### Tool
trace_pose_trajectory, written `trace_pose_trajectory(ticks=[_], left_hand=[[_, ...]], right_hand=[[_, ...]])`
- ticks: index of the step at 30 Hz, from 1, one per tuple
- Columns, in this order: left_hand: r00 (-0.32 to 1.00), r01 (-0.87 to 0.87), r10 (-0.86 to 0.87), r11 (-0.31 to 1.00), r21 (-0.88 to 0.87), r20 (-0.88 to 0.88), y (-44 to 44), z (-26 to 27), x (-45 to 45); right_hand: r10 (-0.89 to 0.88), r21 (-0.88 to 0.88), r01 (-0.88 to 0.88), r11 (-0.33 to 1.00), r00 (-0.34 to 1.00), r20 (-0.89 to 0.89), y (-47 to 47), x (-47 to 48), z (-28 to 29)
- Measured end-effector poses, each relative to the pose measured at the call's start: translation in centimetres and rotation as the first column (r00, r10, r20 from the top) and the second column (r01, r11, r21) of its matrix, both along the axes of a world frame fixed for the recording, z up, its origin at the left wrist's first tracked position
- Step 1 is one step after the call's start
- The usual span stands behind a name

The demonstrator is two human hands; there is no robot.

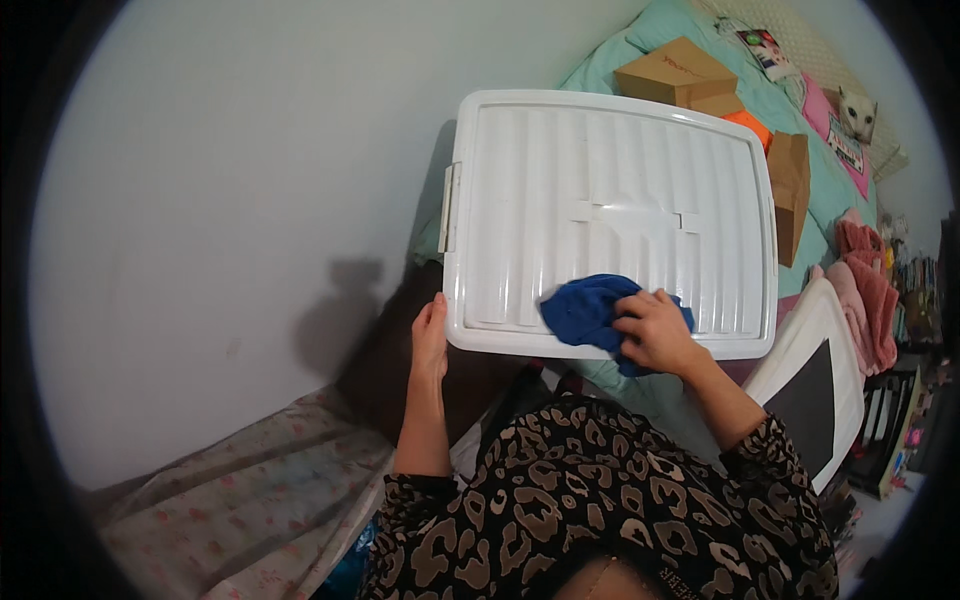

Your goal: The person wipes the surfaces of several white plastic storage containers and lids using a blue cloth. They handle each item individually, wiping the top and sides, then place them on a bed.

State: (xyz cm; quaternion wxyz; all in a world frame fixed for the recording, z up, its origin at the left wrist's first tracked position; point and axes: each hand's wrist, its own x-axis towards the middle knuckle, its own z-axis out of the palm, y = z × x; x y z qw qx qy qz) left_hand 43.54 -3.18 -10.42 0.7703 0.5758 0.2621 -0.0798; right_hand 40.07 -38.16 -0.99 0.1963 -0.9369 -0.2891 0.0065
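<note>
A white ribbed plastic storage box lid (540, 195) is held up in front of me, with a clip on its left side. My left hand (430, 334) grips its lower left edge, fingers partly hidden behind it. Bunched under the fingers of my right hand (654, 330) is a blue cloth (589, 309), which lies against the lid's lower part and hangs over its near rim. Whether a box body is joined beneath the lid cannot be seen.
A bed with a mint-green cover (814, 187) at upper right bears a cardboard box (679, 71), a brown paper bag (789, 191) and a pink cushion. A white panel with a dark area (844, 375) leans at right near pink fabric (870, 300). Floral fabric (247, 495) lies lower left beside the wall.
</note>
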Motion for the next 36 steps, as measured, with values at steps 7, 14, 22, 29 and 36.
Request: trace_pose_trajectory(ticks=[7, 14, 22, 29, 36], left_hand=[[0.996, -0.037, 0.042, 0.997, -0.070, 0.074, -1.1, 0.0, 0.5], [0.988, -0.135, 0.142, 0.984, -0.114, 0.059, -0.8, -0.8, 0.0], [0.993, -0.080, 0.074, 0.995, 0.062, 0.095, -0.8, -0.8, -0.3], [0.995, -0.056, 0.058, 0.998, -0.024, 0.076, -0.6, -1.7, 0.7], [0.990, -0.123, 0.130, 0.985, -0.119, 0.050, -1.0, -0.6, 0.0]], right_hand=[[-0.142, 0.474, 0.104, 0.874, 0.989, 0.045, 12.6, 3.5, -0.1], [0.161, 0.010, -0.162, 0.987, 0.984, 0.077, 18.4, 3.4, -1.8], [0.012, -0.133, -0.038, 0.990, 0.980, -0.196, 9.7, 3.0, 1.0], [-0.007, -0.018, 0.008, 1.000, 0.999, 0.045, 20.1, 3.3, -2.0], [0.060, -0.072, -0.060, 0.996, 0.998, -0.002, 15.7, 2.1, -1.2]])
